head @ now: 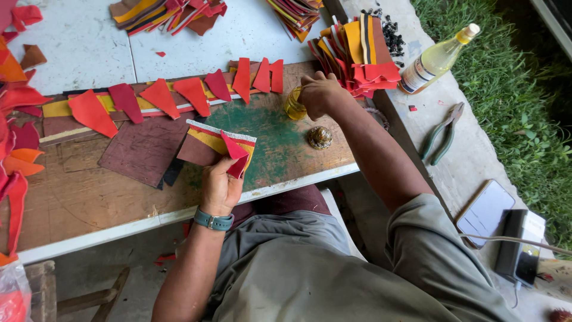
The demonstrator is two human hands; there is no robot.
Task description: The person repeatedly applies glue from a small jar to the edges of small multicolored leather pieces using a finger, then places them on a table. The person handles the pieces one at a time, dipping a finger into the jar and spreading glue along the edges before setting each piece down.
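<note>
My left hand (219,186) holds a striped leather piece (210,143) in maroon, yellow and white, with a red triangle (236,156) pinned on it under my thumb. At the far side of the worn board (89,191), my right hand (322,94) is closed over a small glass jar of yellowish liquid (294,106); whether it holds a tool in the jar is hidden. The jar's brass-coloured lid (320,138) lies on the board just in front of it. A row of red and orange leather triangles (161,98) rests on striped strips along the back of the board.
Stacks of striped leather pieces (357,53) lie at the right, more at the top (161,12) and left (15,119). On the concrete ledge are a bottle of yellow liquid (437,59), green-handled pliers (442,134), a phone (485,211) and a black box with a cable (517,245). Grass borders the right.
</note>
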